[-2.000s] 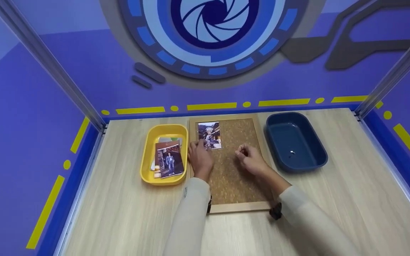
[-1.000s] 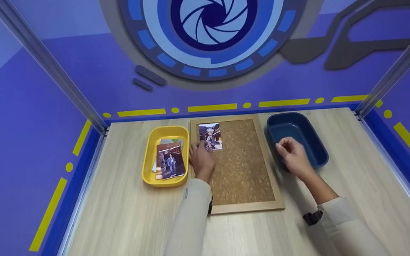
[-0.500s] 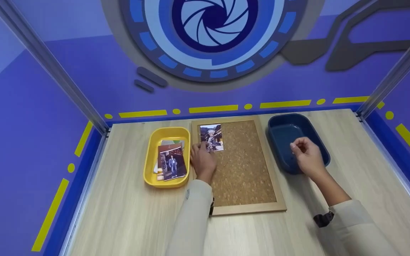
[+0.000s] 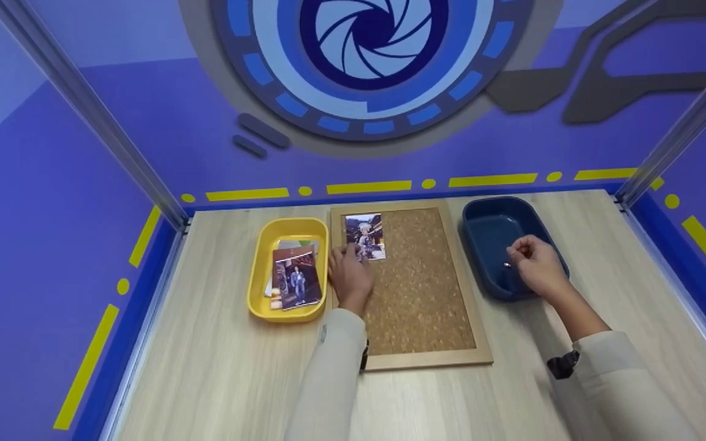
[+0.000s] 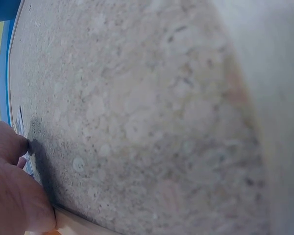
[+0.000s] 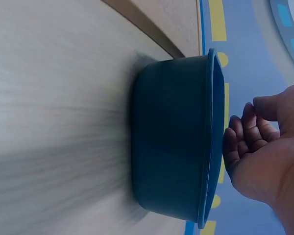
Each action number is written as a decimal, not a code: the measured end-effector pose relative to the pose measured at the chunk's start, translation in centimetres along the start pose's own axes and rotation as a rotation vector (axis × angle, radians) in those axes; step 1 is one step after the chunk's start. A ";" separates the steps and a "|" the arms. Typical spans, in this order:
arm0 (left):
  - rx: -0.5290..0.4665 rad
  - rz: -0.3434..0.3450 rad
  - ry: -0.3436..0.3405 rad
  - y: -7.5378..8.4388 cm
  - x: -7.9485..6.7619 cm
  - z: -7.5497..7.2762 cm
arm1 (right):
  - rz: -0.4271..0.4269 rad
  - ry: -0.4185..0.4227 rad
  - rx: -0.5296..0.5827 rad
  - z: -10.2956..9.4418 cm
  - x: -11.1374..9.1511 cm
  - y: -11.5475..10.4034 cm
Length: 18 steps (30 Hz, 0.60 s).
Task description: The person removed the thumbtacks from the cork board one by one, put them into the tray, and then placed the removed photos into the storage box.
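A photo [image 4: 372, 229] lies near the top left corner of a wood-framed corkboard [image 4: 420, 294]. My left hand [image 4: 351, 278] rests its fingertips on the photo's lower left part, pressing it to the cork. In the left wrist view the thumb [image 5: 20, 144] touches down close to the photo's edge. Over the dark blue tray [image 4: 491, 223] hovers my right hand [image 4: 540, 269], thumb and index finger bent towards each other. Nothing shows between them. A tiny shiny piece [image 4: 507, 264] appears just below the thumb, inside the tray. The right wrist view has the hand above the tray's rim.
Left of the board stands a yellow tray [image 4: 254, 269] holding several stacked photos [image 4: 296, 282]. The wooden table [image 4: 218, 367] is bounded by blue-purple walls [image 4: 292, 165] at the back and sides, with metal posts in the rear corners.
My right hand has moved right from over the cork to over the dark blue tray, slowing in the last half second. My left hand has kept its place on the photo.
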<state>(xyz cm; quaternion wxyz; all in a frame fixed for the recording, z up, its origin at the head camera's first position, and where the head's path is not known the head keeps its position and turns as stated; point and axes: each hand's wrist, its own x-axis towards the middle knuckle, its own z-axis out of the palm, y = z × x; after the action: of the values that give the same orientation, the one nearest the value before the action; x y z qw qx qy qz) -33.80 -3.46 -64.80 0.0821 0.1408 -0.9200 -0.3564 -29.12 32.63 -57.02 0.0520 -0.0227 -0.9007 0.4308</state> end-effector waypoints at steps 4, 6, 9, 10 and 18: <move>0.005 0.001 -0.009 0.1 0.0 -0.1 | 0.010 -0.037 -0.079 -0.2 0.4 0.1; 0.008 -0.004 -0.016 0.0 0.0 -0.1 | 0.010 -0.057 -0.115 -0.3 0.6 0.1; 0.012 -0.006 -0.017 0.0 0.0 -0.1 | 0.001 -0.080 -0.174 -0.3 0.9 0.3; 0.012 -0.006 -0.016 0.0 0.0 -0.1 | -0.006 -0.085 -0.196 -0.3 1.0 0.5; 0.006 0.023 0.034 -0.4 0.1 0.6 | -0.042 -0.161 -0.329 -0.3 1.8 1.3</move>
<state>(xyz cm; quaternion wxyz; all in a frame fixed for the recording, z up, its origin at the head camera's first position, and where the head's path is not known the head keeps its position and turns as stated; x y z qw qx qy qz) -33.94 -3.41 -65.50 0.1013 0.1363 -0.9211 -0.3504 -30.86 33.79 -57.73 -0.0154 0.0225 -0.9605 0.2771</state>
